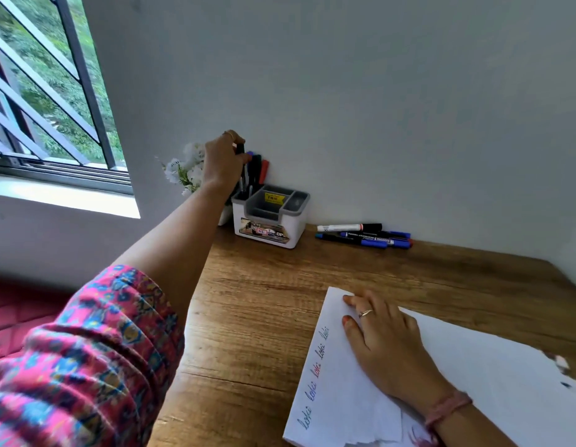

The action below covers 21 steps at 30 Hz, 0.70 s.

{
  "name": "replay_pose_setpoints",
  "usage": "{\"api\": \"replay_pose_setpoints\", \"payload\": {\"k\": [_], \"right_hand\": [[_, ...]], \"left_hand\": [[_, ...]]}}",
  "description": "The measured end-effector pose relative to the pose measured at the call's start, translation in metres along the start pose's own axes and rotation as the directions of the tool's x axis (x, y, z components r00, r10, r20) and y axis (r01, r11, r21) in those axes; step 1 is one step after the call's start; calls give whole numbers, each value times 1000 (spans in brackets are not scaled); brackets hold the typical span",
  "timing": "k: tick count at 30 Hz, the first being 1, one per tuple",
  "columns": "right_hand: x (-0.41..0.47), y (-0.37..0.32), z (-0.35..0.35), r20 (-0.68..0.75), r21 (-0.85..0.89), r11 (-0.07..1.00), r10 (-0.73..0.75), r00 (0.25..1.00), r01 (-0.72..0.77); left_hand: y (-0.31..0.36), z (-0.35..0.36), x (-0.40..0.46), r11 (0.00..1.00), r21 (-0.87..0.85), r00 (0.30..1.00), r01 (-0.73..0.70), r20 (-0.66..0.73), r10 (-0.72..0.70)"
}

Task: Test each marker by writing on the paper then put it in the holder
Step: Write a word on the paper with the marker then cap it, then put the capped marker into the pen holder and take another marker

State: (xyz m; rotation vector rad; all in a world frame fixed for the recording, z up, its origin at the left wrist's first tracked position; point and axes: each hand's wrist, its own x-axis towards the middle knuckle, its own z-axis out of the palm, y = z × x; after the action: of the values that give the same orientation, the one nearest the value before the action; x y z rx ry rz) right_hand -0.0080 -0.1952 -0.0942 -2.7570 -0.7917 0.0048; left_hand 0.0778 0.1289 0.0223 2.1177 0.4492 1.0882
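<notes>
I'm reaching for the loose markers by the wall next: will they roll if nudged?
Probably: the loose markers have round barrels and lie flat on the smooth wooden table. Being bunched together may slow them. They look light and stiff, so easy to lift.

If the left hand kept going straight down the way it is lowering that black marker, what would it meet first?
Most likely the holder's rear-left compartment: the left hand grips a black marker above it, and its tip would enter there beside the markers already standing. Depth is uncertain, so it might brush those first.
</notes>
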Motion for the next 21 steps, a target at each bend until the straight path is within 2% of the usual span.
{"api": "replay_pose_setpoints", "payload": {"k": [5,12,17,21], "right_hand": [[-1,0,-2,5,1,1000,2,1000,-2],[-1,-1,-3,25,11,1000,3,1000,-3],[-1,-2,-4,25,15,1000,4,1000,-5],[0,-2,-3,26,23,1000,3,1000,-4]], "left_hand": [[-7,7,6,994,100,997,43,65,-49],[-5,6,10,991,107,994,79,66,-87],[16,3,-8,978,174,993,-117,-11,121],[44,20,-40,944,132,953,-303,32,301]]}}
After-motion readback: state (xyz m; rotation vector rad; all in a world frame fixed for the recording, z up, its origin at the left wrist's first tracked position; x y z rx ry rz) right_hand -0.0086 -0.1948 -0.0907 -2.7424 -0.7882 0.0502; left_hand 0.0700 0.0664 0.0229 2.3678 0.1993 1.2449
